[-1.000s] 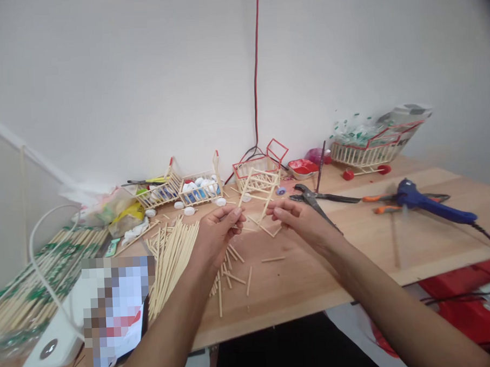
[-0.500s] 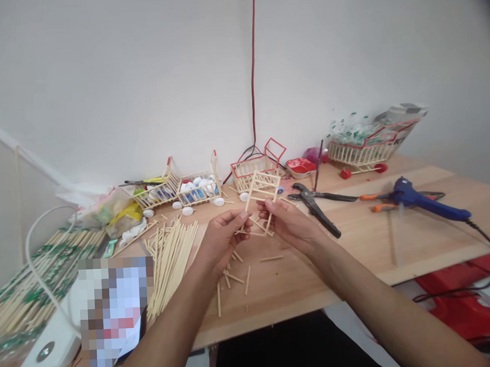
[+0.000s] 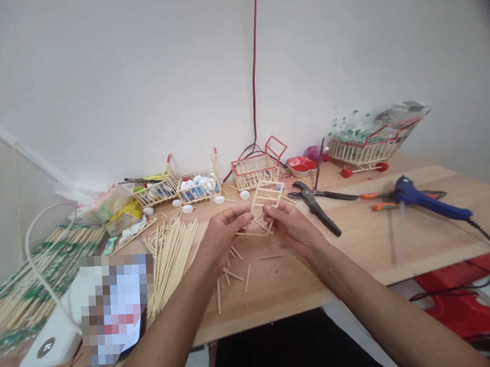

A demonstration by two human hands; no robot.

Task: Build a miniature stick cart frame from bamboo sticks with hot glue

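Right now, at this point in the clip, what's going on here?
A person is holding a small ladder-like stick frame in both bare hands, the left hand and right hand gripping it above the wooden table. A pile of loose sticks lies to the left. Black-handled pliers and a blue glue gun lie to the right, untouched. A red-edged stick cart stands behind the frame.

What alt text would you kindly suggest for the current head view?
A person's bare left hand and right hand hold a small pale wooden stick frame over a tan wooden table. A pile of pale wooden sticks lies at left, a blue plastic glue gun at right, and four small wooden stick carts stand behind.
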